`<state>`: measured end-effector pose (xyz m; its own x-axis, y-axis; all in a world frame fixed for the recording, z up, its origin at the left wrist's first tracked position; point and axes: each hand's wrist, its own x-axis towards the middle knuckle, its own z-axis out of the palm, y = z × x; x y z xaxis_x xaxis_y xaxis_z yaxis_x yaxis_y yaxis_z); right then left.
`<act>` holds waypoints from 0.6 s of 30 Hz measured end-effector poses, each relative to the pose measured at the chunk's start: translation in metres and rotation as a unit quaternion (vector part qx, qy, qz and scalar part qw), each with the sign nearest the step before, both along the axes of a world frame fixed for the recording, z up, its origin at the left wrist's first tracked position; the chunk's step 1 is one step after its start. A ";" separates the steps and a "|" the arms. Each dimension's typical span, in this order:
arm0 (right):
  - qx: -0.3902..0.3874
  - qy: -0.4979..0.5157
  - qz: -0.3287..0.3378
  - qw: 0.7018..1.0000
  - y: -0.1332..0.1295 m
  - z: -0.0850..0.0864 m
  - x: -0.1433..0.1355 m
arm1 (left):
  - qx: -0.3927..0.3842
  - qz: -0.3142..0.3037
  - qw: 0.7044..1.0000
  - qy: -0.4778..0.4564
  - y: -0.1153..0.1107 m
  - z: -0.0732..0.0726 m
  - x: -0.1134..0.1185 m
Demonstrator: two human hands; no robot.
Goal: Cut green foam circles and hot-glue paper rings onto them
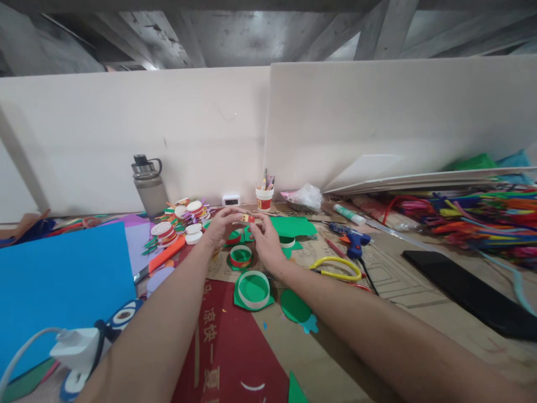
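Observation:
My left hand (pixel 221 228) and my right hand (pixel 268 242) meet over the middle of the table. Between their fingertips is a small red and yellow paper-cup ring (pixel 248 219), held from both sides. Just below the hands, a red-edged ring (pixel 240 257) stands on green paper. Nearer to me, a white ring (pixel 253 290) rests on another green piece. Green paper sheets (pixel 296 226) lie beyond my right hand, and a green disc (pixel 295 305) lies under my right forearm. My fingers partly hide the held ring and another red ring (pixel 233 238) behind it.
Left are a utility knife (pixel 166 252), decorated paper cups (pixel 164 233), a bottle (pixel 149 187), blue paper (pixel 62 274) and a white plug (pixel 78 350). Right are yellow-handled scissors (pixel 338 261), a glue gun (pixel 356 243), glue stick (pixel 349 214), phone (pixel 465 288) and pipe cleaners (pixel 474 218).

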<state>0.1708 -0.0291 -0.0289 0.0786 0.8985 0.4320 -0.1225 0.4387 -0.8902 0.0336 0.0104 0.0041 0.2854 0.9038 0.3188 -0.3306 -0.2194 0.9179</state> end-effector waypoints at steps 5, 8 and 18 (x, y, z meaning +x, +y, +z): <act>-0.014 0.005 -0.007 1.000 -0.001 0.001 0.000 | -0.001 -0.007 1.000 0.002 -0.001 0.000 0.000; -0.021 0.014 -0.009 1.000 0.001 -0.001 0.000 | -0.002 -0.019 1.000 -0.006 -0.001 -0.001 0.000; -0.009 0.008 -0.012 1.000 0.001 -0.001 0.000 | -0.002 -0.013 1.000 -0.005 -0.004 0.000 0.001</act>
